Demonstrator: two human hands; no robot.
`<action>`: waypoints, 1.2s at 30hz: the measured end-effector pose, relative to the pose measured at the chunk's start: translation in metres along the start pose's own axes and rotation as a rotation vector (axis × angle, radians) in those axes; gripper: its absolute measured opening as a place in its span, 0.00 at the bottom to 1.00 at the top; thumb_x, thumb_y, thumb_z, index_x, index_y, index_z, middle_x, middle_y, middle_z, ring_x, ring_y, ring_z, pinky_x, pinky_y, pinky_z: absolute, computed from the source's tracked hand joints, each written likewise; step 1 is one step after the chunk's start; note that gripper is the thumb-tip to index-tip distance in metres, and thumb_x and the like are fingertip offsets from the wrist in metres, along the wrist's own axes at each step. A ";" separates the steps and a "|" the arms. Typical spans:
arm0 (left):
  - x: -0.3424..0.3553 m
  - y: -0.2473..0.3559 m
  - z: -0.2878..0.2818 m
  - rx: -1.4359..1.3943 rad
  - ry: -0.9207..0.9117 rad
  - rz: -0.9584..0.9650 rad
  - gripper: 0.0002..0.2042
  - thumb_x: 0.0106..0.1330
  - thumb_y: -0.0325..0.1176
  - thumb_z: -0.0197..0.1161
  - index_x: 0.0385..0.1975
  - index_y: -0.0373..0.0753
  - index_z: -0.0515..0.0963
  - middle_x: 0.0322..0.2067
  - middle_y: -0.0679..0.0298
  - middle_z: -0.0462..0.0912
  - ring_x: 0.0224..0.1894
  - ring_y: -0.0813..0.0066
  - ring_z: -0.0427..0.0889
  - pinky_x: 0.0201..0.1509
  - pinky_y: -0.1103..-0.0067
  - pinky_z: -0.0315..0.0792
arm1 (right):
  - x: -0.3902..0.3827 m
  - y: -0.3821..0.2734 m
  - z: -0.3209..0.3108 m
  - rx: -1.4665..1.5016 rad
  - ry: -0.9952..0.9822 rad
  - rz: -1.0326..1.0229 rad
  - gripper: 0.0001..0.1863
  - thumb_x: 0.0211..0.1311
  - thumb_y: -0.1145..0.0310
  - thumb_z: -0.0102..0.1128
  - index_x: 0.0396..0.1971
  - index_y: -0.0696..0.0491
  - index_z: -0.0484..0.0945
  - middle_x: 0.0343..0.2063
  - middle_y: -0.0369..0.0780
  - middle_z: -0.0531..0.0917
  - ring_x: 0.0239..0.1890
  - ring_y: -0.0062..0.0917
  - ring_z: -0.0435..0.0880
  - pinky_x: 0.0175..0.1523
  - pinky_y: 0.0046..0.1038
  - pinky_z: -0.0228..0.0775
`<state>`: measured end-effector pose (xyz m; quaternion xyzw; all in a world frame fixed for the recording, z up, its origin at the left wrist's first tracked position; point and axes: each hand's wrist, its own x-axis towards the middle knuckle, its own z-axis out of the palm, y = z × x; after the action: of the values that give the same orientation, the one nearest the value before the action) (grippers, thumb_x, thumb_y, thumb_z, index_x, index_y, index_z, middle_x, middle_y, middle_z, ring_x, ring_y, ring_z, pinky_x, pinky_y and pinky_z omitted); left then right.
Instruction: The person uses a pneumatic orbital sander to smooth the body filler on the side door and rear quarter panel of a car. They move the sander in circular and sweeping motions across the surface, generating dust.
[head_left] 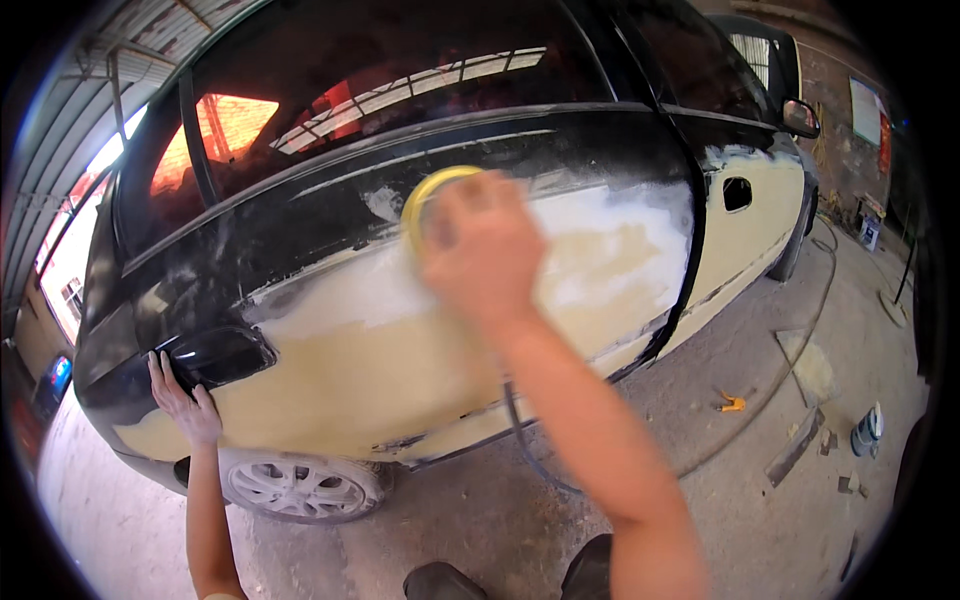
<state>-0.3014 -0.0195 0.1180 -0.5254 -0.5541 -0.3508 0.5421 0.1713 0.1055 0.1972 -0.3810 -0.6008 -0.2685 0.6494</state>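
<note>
Right hand [482, 245] closed over a yellow round sanding pad [425, 205], pressed against the rear door [420, 330] of a black car, at the upper edge of the cream filler patch [360, 350]. The hand is motion-blurred, so the grip itself is hard to read; it appears wrapped around the tool's back.

Left hand [183, 400] flat and open, fingers spread, braced on the rear quarter just beside the wheel [300, 487]; it holds nothing.

Risk: if the pad tilts onto its rim it could gouge the filler or cut through to bare panel at the body crease. A hose [525, 440] hangs below the forearm and could snag on the knees.

Pad face points into the door, away from the person; being a disc, it has no long axis, its flat lying parallel to the panel.
</note>
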 end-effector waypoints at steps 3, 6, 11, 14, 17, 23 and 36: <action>-0.003 0.008 -0.006 0.000 -0.023 -0.054 0.37 0.64 0.35 0.50 0.75 0.31 0.56 0.76 0.45 0.54 0.77 0.44 0.53 0.79 0.54 0.45 | 0.020 0.053 -0.026 -0.107 -0.010 0.297 0.08 0.57 0.66 0.63 0.35 0.51 0.81 0.41 0.41 0.79 0.48 0.39 0.80 0.41 0.43 0.78; -0.002 0.005 -0.005 0.012 -0.015 -0.036 0.37 0.64 0.35 0.50 0.75 0.31 0.56 0.76 0.44 0.54 0.78 0.44 0.53 0.79 0.55 0.45 | 0.010 0.046 -0.021 -0.128 0.015 0.307 0.08 0.56 0.66 0.63 0.36 0.49 0.82 0.40 0.41 0.80 0.47 0.39 0.80 0.40 0.43 0.77; 0.000 0.003 0.003 0.039 -0.015 -0.015 0.37 0.62 0.35 0.50 0.75 0.31 0.57 0.76 0.45 0.54 0.78 0.45 0.54 0.79 0.56 0.46 | -0.021 -0.056 0.007 0.107 -0.084 -0.155 0.09 0.50 0.71 0.63 0.33 0.52 0.83 0.39 0.43 0.81 0.47 0.38 0.80 0.48 0.39 0.74; 0.000 0.002 0.000 0.060 -0.026 -0.012 0.37 0.63 0.36 0.50 0.75 0.31 0.57 0.76 0.44 0.54 0.78 0.45 0.54 0.80 0.56 0.46 | -0.022 -0.052 0.003 0.101 -0.033 -0.176 0.07 0.49 0.71 0.64 0.30 0.52 0.82 0.40 0.41 0.81 0.44 0.38 0.82 0.46 0.38 0.78; 0.000 -0.003 -0.003 0.054 -0.020 -0.021 0.37 0.64 0.37 0.50 0.76 0.32 0.56 0.77 0.44 0.54 0.78 0.45 0.53 0.80 0.56 0.46 | -0.003 0.024 -0.015 0.040 0.002 0.088 0.09 0.52 0.68 0.64 0.35 0.51 0.82 0.41 0.43 0.80 0.46 0.41 0.82 0.44 0.42 0.78; -0.001 0.011 0.000 -0.009 -0.013 -0.033 0.37 0.66 0.39 0.50 0.76 0.31 0.55 0.77 0.43 0.53 0.78 0.44 0.52 0.80 0.55 0.45 | 0.019 0.114 -0.048 -0.220 0.005 0.487 0.09 0.57 0.63 0.61 0.36 0.49 0.82 0.45 0.42 0.80 0.50 0.40 0.81 0.45 0.43 0.78; -0.001 0.008 -0.004 0.012 -0.047 -0.038 0.38 0.64 0.34 0.52 0.76 0.31 0.55 0.77 0.43 0.52 0.78 0.42 0.51 0.80 0.55 0.47 | 0.018 0.062 -0.028 -0.079 -0.007 0.300 0.07 0.54 0.62 0.65 0.31 0.47 0.81 0.45 0.39 0.81 0.48 0.39 0.82 0.42 0.42 0.79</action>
<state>-0.2931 -0.0224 0.1161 -0.5196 -0.5786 -0.3455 0.5253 0.2400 0.1201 0.2043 -0.4927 -0.5285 -0.1902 0.6646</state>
